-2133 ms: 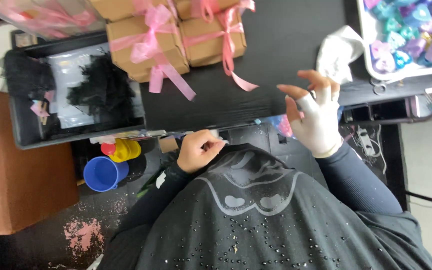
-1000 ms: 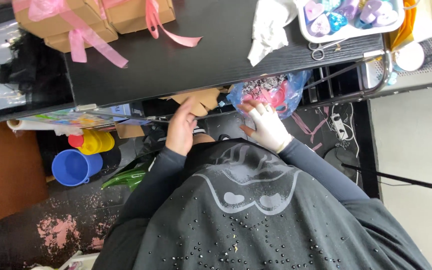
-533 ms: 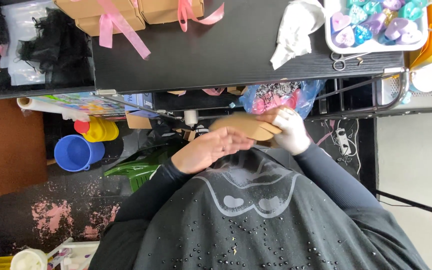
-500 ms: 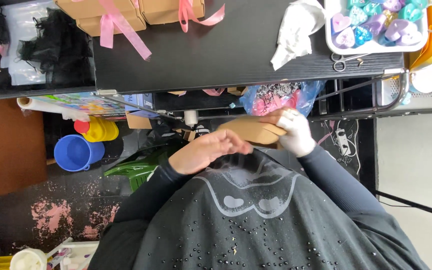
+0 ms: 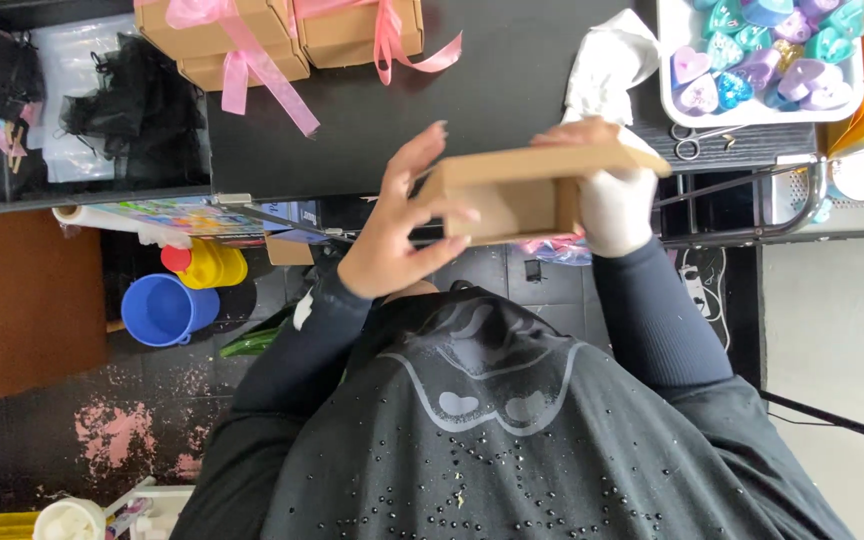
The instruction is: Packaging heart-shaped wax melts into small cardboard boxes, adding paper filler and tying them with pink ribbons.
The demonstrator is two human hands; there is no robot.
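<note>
black tabletop (image 5: 512,95) carrying ribboned kraft boxes (image 5: 282,35), a crumpled white cloth (image 5: 607,60), a white tray of pastel hearts (image 5: 767,55); blue bucket (image 5: 165,308) on the stained floor below; open kraft box (image 5: 522,192) held at the table edge, bare left hand (image 5: 397,225) fingers spread along its side, white-gloved right hand (image 5: 607,195) gripping its other end.

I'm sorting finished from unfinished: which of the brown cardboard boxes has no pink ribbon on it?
The cardboard box held between both hands at the table edge; the boxes at the table's far side are tied with pink ribbons.
</note>
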